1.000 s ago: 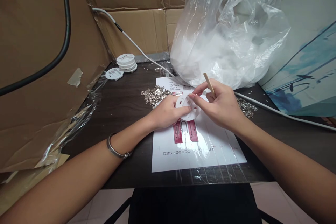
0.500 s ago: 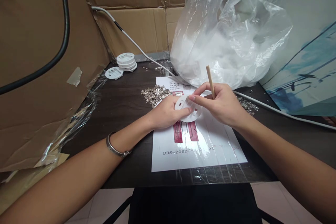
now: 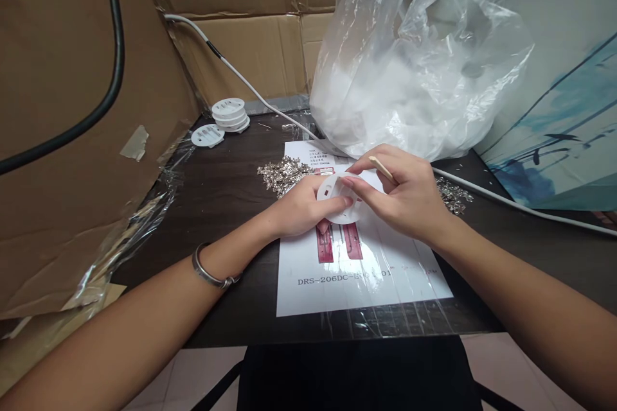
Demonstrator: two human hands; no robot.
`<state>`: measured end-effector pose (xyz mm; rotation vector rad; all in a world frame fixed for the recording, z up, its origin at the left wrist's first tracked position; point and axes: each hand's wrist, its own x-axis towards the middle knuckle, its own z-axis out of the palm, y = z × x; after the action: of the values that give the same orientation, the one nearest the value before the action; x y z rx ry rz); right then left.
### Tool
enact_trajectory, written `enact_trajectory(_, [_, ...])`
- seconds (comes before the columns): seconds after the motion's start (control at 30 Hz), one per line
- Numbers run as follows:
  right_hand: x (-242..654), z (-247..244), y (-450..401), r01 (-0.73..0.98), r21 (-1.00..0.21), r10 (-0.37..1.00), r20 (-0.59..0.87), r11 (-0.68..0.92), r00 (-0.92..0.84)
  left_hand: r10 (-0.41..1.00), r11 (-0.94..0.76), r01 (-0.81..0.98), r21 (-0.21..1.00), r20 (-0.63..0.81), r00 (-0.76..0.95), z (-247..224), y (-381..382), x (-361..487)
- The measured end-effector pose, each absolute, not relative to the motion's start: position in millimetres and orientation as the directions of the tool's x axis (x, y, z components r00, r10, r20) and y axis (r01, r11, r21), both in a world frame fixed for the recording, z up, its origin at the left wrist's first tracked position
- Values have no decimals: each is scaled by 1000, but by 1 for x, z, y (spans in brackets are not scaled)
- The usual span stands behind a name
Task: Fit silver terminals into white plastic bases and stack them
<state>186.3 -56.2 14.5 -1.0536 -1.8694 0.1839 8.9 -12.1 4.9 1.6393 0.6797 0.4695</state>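
Observation:
My left hand grips a round white plastic disc with small slots, its thumb lying across the face. My right hand is at the disc's right side, its thumb and forefinger against the upper face. A thin wooden stick is held in that hand and juts up and to the left. Whether the fingertips also pinch a small part cannot be made out. Under the hands lies a printed sheet with red pictures. A heap of small metal pieces sits just beyond my left hand.
More metal pieces lie to the right, beside a white cable. Several white discs are stacked at the back left, another disc beside them. A large clear plastic bag stands behind. Cardboard walls the left.
The wooden stick has tipped from nearly upright to leaning left and low as my right hand turned. My left hand keeps its hold on the disc.

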Motion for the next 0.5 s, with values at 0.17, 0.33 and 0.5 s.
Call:
enact_trajectory(0.17, [187,15,-58,595,-519,740,640,613,-204,657,-82,128,988,-43,753,4,-12,9])
enact_trajectory(0.33, [187,18,-58,583,-594,800,575,554,-174,659,37,122,992,-116,743,6,-13,10])
enact_trajectory(0.5, [192,17,-57,442,-817,897,438,370,57,655,132,92,987,-157,739,3,-10,9])
